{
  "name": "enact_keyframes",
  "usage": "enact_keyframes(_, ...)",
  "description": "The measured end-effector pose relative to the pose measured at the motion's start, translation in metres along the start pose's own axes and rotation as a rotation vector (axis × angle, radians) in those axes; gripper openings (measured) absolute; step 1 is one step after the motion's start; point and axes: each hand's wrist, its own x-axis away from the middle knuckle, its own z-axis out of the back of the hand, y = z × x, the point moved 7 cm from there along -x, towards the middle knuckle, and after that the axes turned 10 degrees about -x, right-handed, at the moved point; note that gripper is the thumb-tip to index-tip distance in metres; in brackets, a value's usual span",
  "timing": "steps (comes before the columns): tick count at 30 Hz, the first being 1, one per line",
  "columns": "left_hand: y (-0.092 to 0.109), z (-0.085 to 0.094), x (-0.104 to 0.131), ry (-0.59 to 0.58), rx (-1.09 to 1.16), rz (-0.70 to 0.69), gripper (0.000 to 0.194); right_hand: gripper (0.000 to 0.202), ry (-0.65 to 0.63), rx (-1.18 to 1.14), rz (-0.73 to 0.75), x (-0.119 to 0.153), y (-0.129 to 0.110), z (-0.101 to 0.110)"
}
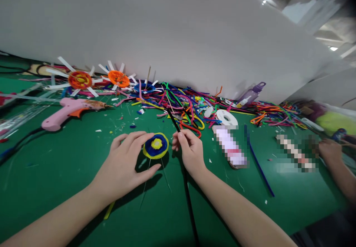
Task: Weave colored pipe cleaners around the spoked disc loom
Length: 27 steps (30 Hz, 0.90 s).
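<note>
Black pipe cleaner (190,210) runs up from bottom edge into R hand (193,150), pinched narrow nr its far end, prob. for better ctrl of the tip; just left of it, yellow-&-blue disc (156,145) is at L hand's (125,161) index fingertip, thumb spread wide & apart below, so can't tell if it's gripped. Pink glue gun (65,115) lies beyond L hand on green table (41,180), prob. parked w/in reach, & colored pile (178,104) is banked along wall (139,24), prob. for elbow room.
</note>
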Motion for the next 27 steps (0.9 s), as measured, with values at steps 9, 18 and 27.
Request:
enact_keyframes(9, -0.006, 0.012, 0.004, 0.178, 0.069, 0.053, 0.046, 0.02, -0.066, 0.007, 0.046, 0.006, -0.002, -0.009)
enact_keyframes(18, 0.0, 0.043, 0.009, 0.458, 0.143, -0.022, 0.036, 0.02, -0.125, 0.217, 0.522, 0.031, -0.044, -0.016)
enact_keyframes(27, -0.007, 0.041, 0.017, 0.467, 0.131, -0.016, 0.037, 0.026, -0.33, 0.312, 0.797, 0.044, -0.064, -0.035)
